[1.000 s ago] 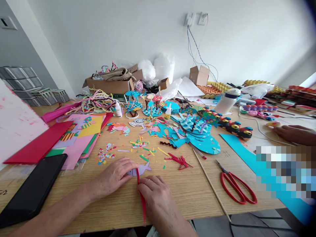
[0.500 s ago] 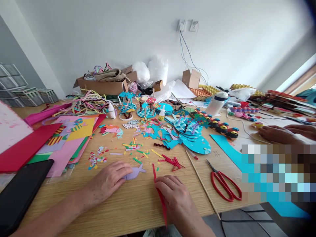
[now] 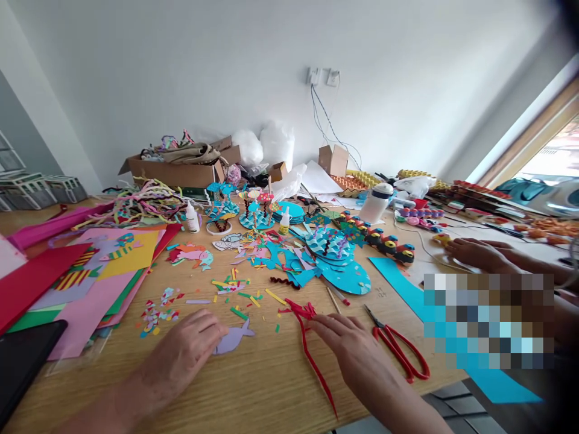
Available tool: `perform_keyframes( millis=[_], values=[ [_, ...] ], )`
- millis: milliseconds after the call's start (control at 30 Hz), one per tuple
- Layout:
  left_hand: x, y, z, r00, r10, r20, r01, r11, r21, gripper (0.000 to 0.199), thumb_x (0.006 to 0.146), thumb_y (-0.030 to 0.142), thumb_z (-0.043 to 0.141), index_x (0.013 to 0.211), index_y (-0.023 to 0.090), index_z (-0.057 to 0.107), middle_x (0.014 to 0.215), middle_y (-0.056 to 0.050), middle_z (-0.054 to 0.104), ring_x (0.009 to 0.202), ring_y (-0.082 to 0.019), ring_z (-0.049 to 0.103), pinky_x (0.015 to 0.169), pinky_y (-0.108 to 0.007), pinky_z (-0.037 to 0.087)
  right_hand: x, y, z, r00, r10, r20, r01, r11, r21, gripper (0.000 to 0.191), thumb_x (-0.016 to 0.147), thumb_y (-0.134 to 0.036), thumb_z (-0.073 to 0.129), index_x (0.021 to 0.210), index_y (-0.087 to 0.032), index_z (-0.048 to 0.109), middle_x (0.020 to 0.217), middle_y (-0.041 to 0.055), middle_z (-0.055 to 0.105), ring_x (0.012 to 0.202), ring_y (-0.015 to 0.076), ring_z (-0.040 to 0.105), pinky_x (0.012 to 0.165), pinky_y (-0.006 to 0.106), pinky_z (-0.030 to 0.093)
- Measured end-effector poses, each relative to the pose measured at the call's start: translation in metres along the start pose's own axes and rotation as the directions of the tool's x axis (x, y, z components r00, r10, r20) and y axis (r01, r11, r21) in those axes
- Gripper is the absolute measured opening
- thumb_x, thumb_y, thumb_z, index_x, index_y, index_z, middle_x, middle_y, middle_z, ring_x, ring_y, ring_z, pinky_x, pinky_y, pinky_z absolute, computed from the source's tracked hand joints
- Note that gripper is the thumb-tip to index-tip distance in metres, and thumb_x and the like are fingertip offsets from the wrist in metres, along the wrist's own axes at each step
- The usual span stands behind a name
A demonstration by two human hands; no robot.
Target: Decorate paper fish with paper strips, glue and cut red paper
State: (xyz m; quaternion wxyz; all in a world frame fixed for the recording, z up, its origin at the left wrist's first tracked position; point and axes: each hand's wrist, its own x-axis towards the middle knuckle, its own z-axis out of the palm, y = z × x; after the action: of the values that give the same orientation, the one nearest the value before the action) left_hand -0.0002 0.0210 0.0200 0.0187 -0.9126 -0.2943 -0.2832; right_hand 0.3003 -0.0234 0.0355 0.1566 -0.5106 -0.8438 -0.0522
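Observation:
A purple paper fish [image 3: 234, 339] lies flat on the table. My left hand [image 3: 192, 340] is closed at its left end, with curled fingertips on the paper and the thumb hidden below. My right hand [image 3: 350, 343] reaches over the small pile of red paper strips [image 3: 299, 308], fingers stretched out and fingertips touching the strips. One long red paper strip [image 3: 316, 364] trails from the pile toward the table's front edge, beside this hand. Red-handled scissors [image 3: 398, 349] lie right of my right hand. Small colored paper scraps [image 3: 160, 313] are scattered beyond my left hand.
Stacked colored paper [image 3: 90, 301] and a black phone [image 3: 31, 367] are at left. Glue bottles [image 3: 192, 218] and blue paper crafts [image 3: 346, 271] stand farther back. A wooden stick [image 3: 333, 299] lies past my right hand. Another person's hands [image 3: 479, 253] work at right.
My right hand has gone forward to the red pile, and the long strip it held now lies on the table beside it. My left hand stays at the fish. The view has shifted right.

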Motion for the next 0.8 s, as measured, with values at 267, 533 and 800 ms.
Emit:
perform_keyframes(
  millis=[267,533,800],
  values=[
    [0.001,0.001,-0.003,0.994,-0.057,-0.089,0.053,0.997,-0.051,0.036,0.084,0.004,0.037,0.107,0.024,0.056,0.089,-0.001,0.069,0.081,-0.015,0.065,0.071,-0.022,0.051,0.080,0.029,-0.005,0.904,0.423,-0.057,-0.354,0.818,0.454,0.040,0.073,-0.016,0.055,0.112,-0.017,0.060,0.112,0.0103,0.064,0.099,0.0231,0.061,0.083,0.037,0.048],
    [0.001,-0.023,-0.018,0.758,-0.543,-0.362,0.411,0.828,-0.381,0.015,0.086,0.018,0.043,0.095,0.021,0.055,0.077,0.000,0.061,0.066,-0.013,0.061,0.058,-0.022,0.052,0.188,0.061,0.029,0.688,0.719,0.102,-0.561,0.437,0.703,0.047,0.069,-0.022,0.068,0.113,-0.012,0.054,0.106,0.0115,0.063,0.090,0.0221,0.062,0.067,0.026,0.048],
    [-0.012,-0.032,-0.025,0.732,-0.503,-0.459,0.379,0.861,-0.339,0.020,0.086,0.018,0.046,0.104,0.023,0.052,0.080,0.001,0.056,0.066,-0.011,0.057,0.059,-0.020,0.051,0.236,0.091,0.072,0.559,0.816,0.149,-0.640,0.310,0.703,0.029,0.089,-0.030,0.053,0.114,-0.015,0.053,0.111,0.0072,0.057,0.090,0.0184,0.060,0.075,0.038,0.052]
  ],
)
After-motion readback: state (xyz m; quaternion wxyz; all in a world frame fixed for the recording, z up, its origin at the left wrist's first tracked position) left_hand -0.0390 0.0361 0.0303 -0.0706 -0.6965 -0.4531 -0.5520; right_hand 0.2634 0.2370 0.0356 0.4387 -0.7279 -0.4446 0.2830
